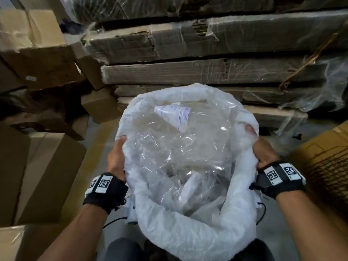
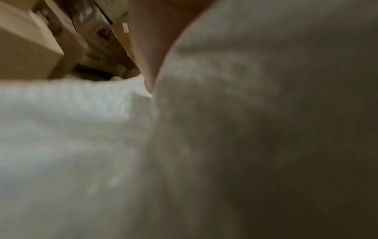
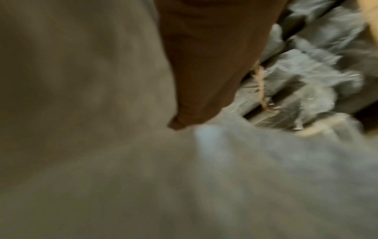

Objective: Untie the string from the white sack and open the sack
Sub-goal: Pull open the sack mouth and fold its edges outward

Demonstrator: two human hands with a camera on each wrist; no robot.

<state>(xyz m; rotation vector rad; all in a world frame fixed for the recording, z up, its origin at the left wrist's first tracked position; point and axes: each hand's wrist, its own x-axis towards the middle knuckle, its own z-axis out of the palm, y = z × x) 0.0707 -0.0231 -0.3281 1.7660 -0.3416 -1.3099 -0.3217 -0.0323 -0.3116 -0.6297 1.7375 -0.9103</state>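
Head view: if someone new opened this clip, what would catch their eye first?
The white sack fills the middle, its mouth spread wide, with a clear plastic liner and a printed paper showing inside. The left hand and right hand grip opposite sides of its rim. Behind it rises a stack of plastic-wrapped flat cardboard, with brown boxes on the left.
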